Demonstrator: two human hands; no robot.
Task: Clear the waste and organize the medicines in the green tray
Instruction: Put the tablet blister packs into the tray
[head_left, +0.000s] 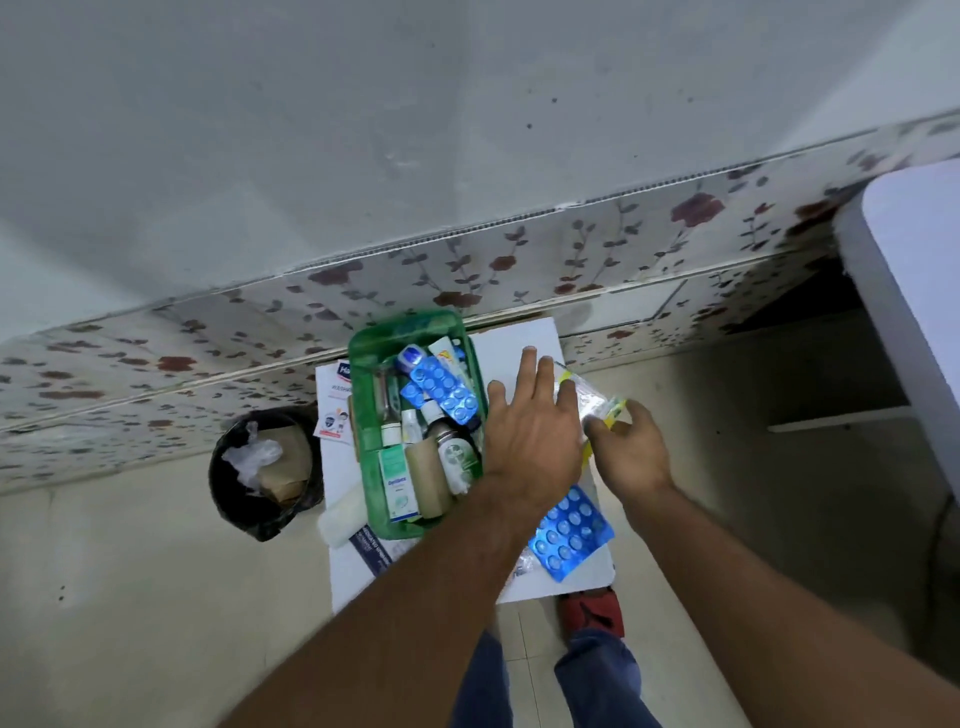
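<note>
Where the floor met the flowered wall tiles at the left, a black bin (262, 470) stood with crumpled plastic and brown paper inside it, just beside the white table (511, 343). A leaflet (335, 410) lay on the table's left edge, partly under the green tray (363, 415), and a pale roll (340, 514) lay against the tray's near left corner. The tray sat on the left half of the table, crowded: bottles (423, 478) and a green-and-white box (397, 488) stood at the near end, a tube (449, 353) and a blue-capped jar (410, 358) lay at the far end, and a blue blister strip (444, 389) rested slantwise on top. Right of the tray, the left hand (530, 441) hovered flat over the table, fingers spread wide and holding nothing. Beyond its fingertips lay a silver strip with yellow-green edges (597, 405). The right hand (631, 452) was at that strip, fingers loosely curled, its thumb and forefinger touching it; whether they had truly pinched it could not be told through the blur. Nearer the person, a second blue blister strip (571, 530) lay on the table between the two forearms, outside the tray. Below the table edge a red shoe (595, 610) showed on the floor.
</note>
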